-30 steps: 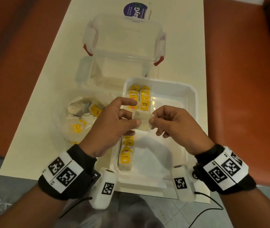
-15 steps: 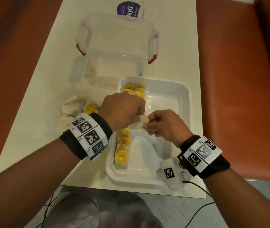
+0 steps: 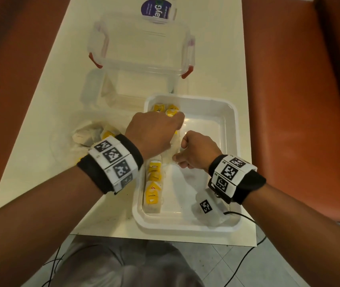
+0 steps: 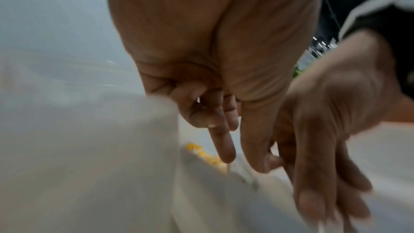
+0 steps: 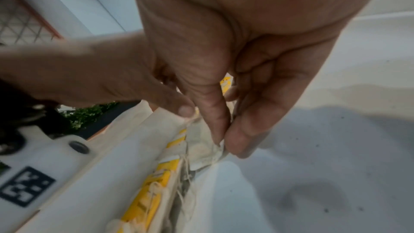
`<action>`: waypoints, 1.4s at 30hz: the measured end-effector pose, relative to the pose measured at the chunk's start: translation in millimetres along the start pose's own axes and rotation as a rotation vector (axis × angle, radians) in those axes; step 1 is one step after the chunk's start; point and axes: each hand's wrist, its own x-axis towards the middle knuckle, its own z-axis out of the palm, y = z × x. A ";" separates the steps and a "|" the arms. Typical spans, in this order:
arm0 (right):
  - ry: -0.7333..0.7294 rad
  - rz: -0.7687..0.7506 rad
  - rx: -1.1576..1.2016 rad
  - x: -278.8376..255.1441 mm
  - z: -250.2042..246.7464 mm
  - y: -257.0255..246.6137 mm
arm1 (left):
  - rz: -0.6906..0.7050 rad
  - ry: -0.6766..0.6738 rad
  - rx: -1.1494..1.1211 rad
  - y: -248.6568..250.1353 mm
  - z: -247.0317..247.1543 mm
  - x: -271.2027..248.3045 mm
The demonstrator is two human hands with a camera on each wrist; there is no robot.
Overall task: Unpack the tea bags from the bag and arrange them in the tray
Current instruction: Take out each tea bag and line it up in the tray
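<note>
Worked with both hands low inside the white tray (image 3: pixel 233 129), at its left side. Pinched a pale tea bag (image 5: pixel 201 148) with the right hand (image 3: pixel 200 152), thumb and forefinger closed on its upper edge, the other fingers curled behind. Kept that tea bag upright against the row of yellow-tagged tea bags (image 3: pixel 153 183) standing along the tray's left wall, touching the row's far end. Reached in from the left with the left hand (image 3: pixel 152 135), knuckles up, one fingertip (image 5: pixel 186 110) touching the top of the same tea bag. Showed, in the left wrist view, the forefinger and thumb pointing straight down with the remaining fingers folded into the palm; cannot tell whether that hand actually gripped the tea bag or only touched it. Left a second small cluster of yellow tags (image 3: pixel 166 108) in the tray's far left corner, just beyond the left knuckles. Left the clear plastic bag (image 3: pixel 86 135) with more tea bags on the cream table (image 3: pixel 51 100), just left of the tray. Left a clear lidded box with red clasps (image 3: pixel 142 48) farther back, with a purple-labelled item (image 3: pixel 156 8) beyond it.
</note>
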 end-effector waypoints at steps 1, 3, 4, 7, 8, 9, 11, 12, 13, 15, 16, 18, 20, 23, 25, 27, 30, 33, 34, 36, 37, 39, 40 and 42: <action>0.005 -0.001 -0.017 0.6 -0.4 -0.9 | -0.032 0.032 -0.073 -4.6 -5.8 -3.2; 0.004 0.002 -0.030 1.5 -0.4 -1.7 | -0.102 0.092 -0.205 -16.1 -19.7 -15.2; 0.003 0.008 -0.034 1.4 -0.3 -1.7 | -0.137 0.119 -0.257 -22.4 -26.5 -24.1; 0.008 0.029 -0.112 -0.1 0.4 -0.8 | -0.250 0.213 -0.387 -41.3 -37.5 -55.7; 0.013 0.031 -0.164 -1.3 0.5 -1.2 | -0.287 0.242 -0.428 -47.4 -37.6 -66.9; 0.023 0.030 -0.219 -2.7 0.6 -2.2 | -0.322 0.264 -0.463 -53.5 -36.1 -77.4; 0.044 0.024 -0.312 -4.6 1.2 -5.1 | -0.387 0.278 -0.517 -66.0 -29.0 -97.7; 0.053 0.023 -0.341 -4.2 1.8 -6.7 | -0.412 0.278 -0.531 -72.0 -24.9 -106.4; 0.058 0.023 -0.360 -3.5 2.5 -8.0 | -0.433 0.276 -0.533 -78.0 -20.9 -114.5; 0.046 0.030 -0.369 -1.4 3.6 -10.2 | -0.479 0.259 -0.521 -88.7 -13.5 -127.6; 0.034 0.035 -0.365 -0.1 4.1 -10.7 | -0.503 0.253 -0.518 -93.2 -10.0 -132.7; 0.020 0.044 -0.359 1.2 5.3 -11.4 | -0.538 0.253 -0.518 -100.3 -4.6 -140.4; 0.033 0.046 -0.370 1.2 5.9 -11.9 | -0.559 0.252 -0.526 -104.5 -2.3 -145.2; 0.065 0.050 -0.387 -0.9 6.0 -13.3 | -0.568 0.264 -0.534 -110.3 0.0 -148.6; 0.080 0.052 -0.395 -1.9 6.9 -15.2 | -0.538 0.253 -0.488 -114.1 3.1 -149.6; 0.070 0.070 -0.396 -2.6 7.9 -15.8 | -0.481 0.174 -0.404 -117.1 7.6 -149.5; 0.064 0.084 -0.373 -8.5 4.8 -18.5 | -0.403 0.015 -0.234 -120.8 15.7 -148.1; 0.169 -0.065 -0.308 -24.7 -1.6 -30.1 | -0.371 -0.010 -0.243 -123.3 16.2 -140.9; 0.207 -0.168 -0.264 -30.0 -2.1 -37.6 | -0.363 -0.005 -0.268 -124.1 15.6 -135.5; 0.255 -0.380 -0.194 -36.0 1.0 -58.6 | -0.330 -0.001 -0.293 -124.1 14.6 -119.2; 0.269 -0.454 -0.197 -35.6 4.2 -69.9 | -0.310 -0.009 -0.269 -123.5 14.6 -109.4; 0.291 -0.506 -0.258 -28.3 11.9 -88.7 | -0.270 -0.025 -0.139 -121.0 16.6 -90.3; 0.292 -0.500 -0.298 -22.9 15.6 -95.0 | -0.253 -0.022 -0.066 -119.6 18.3 -82.4; 0.284 -0.489 -0.350 -11.6 22.2 -99.4 | -0.240 -0.015 0.008 -118.2 20.7 -70.7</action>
